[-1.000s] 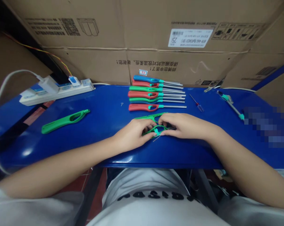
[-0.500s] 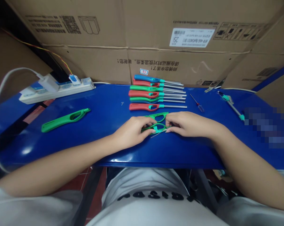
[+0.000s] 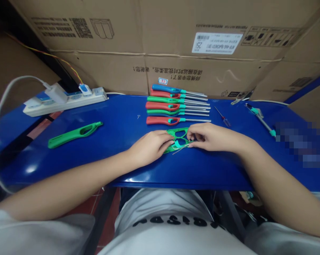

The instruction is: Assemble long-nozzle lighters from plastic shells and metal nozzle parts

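Note:
Both my hands rest on the blue table [image 3: 117, 131] around a green lighter shell [image 3: 179, 134] with a teal trigger part [image 3: 179, 143] and a thin metal rod under it. My left hand [image 3: 149, 146] has its fingers curled onto the shell's left side. My right hand [image 3: 210, 137] pinches the shell's right end with its fingertips. Just beyond them lies a row of several finished long lighters [image 3: 176, 104] in blue, red and green with metal tubes pointing right.
A loose green lighter shell half [image 3: 74, 134] lies at the left. A white power strip [image 3: 61, 100] with plugs sits at the back left. A small screwdriver [image 3: 222, 116] and a teal-handled tool [image 3: 261, 118] lie at the right. Cardboard boxes [image 3: 160, 46] wall the back.
The green shell pieces have been brought closer together between my hands. My right hand's fingertips shifted slightly left onto the shell; my left hand stayed nearly in place.

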### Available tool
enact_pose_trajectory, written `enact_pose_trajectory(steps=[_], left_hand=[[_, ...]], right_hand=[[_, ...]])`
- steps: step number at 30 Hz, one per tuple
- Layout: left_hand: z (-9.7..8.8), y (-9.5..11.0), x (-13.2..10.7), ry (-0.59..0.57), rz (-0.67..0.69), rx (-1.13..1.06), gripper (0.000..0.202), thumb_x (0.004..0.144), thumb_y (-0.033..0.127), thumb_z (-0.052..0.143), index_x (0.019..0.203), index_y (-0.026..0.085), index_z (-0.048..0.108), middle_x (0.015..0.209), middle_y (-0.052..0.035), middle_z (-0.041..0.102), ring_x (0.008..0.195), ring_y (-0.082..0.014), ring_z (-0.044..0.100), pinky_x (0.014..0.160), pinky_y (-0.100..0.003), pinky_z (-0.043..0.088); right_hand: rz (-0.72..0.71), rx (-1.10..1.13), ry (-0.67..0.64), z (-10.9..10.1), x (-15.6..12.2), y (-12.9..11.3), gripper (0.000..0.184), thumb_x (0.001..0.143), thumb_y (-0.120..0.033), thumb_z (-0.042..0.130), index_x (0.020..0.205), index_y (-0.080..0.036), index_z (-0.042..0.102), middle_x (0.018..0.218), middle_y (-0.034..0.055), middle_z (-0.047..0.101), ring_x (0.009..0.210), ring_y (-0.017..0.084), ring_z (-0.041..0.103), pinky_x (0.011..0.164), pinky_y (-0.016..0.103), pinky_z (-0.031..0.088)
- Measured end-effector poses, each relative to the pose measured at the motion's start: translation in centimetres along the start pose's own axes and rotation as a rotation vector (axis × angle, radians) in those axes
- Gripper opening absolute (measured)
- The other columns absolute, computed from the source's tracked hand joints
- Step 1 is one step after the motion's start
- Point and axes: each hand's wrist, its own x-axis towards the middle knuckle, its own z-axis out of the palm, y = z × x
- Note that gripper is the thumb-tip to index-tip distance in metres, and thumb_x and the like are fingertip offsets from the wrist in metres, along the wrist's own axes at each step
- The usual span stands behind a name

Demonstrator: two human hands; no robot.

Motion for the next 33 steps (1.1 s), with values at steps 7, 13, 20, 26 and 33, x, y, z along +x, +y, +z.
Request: enact_pose_trajectory(steps=[7,13,20,26,33], left_hand=[[-0.1,0.2,-0.1,-0.082,-0.007,0.133,0.027,0.103,0.023,0.048,0.115,0.014,0.070,0.104,-0.0096,0.071,0.097,-0.0231,0.069,0.087,-0.035,0.056],[-0.2,0.3,-0.1,-0.110,-0.046,0.102,0.028,0.103,0.021,0.046,0.109,0.013,0.071,0.103,-0.0102,0.071,0.098,-0.0236,0.069,0.088,-0.036,0.056],[-0.3,0.3,-0.1,-0.114,-0.029,0.095,0.028,0.104,0.021,0.045,0.112,0.013,0.070,0.104,-0.0099,0.070,0.098,-0.0232,0.068,0.087,-0.036,0.055],[-0.6,0.5,-0.1,-0.143,-0.050,0.115,0.028,0.103,0.022,0.045,0.110,0.014,0.071,0.103,-0.0102,0.065,0.089,-0.0204,0.067,0.080,-0.033,0.055],[-0.6,0.5,-0.2,-0.120,-0.019,0.189,0.028,0.102,0.023,0.047,0.120,0.016,0.068,0.108,-0.0094,0.065,0.095,-0.0218,0.066,0.077,-0.032,0.054]], right_hand=[[-0.098,0.044,0.011,0.3,0.0,-0.5,0.010,0.087,-0.023,0.065,0.096,-0.019,0.062,0.087,0.0020,0.061,0.068,0.013,0.052,0.061,0.025,0.039],[-0.132,0.026,-0.016,0.5,0.2,-0.9,0.007,0.090,-0.021,0.061,0.096,-0.020,0.065,0.096,0.0046,0.063,0.079,0.015,0.056,0.066,0.026,0.041],[-0.144,0.020,-0.010,0.4,0.1,-1.0,0.008,0.089,-0.017,0.060,0.096,-0.019,0.063,0.094,0.0035,0.063,0.077,0.014,0.056,0.064,0.024,0.040],[-0.147,-0.011,-0.019,0.4,0.1,-1.0,0.012,0.092,-0.022,0.059,0.100,-0.021,0.068,0.100,0.0046,0.065,0.080,0.015,0.059,0.068,0.025,0.042],[-0.144,-0.043,-0.019,0.3,0.1,-1.0,0.013,0.093,-0.024,0.059,0.098,-0.021,0.071,0.099,0.0055,0.065,0.080,0.016,0.060,0.070,0.027,0.044]])
